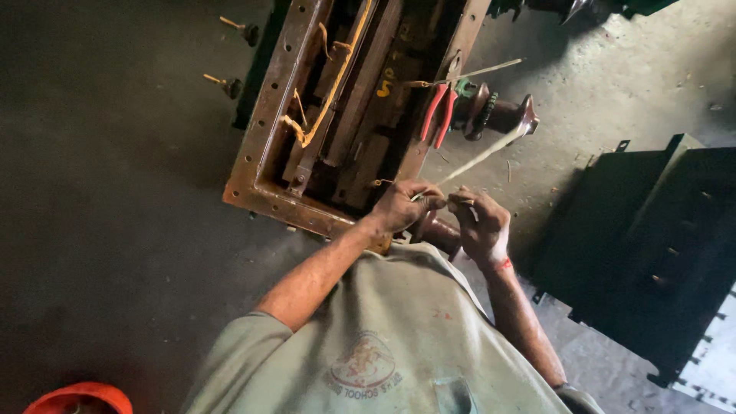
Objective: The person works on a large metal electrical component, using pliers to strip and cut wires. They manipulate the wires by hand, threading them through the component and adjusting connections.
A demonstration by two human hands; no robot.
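Head view: left hand [402, 205] and right hand [481, 224] meet at the rusty open tank's [264, 146] near corner — fingers of both pinched shut on a pale thin strip [483, 156] slanting up-right. Red-handled pliers [437, 113] rest on the tank rim, above the hands.

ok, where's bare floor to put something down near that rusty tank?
Bare floor left of the rusty tank, below the two bolts. Another patch lies between the bushing and the dark green cover. It is crowded at the tank rim: pliers, left hand, right hand.
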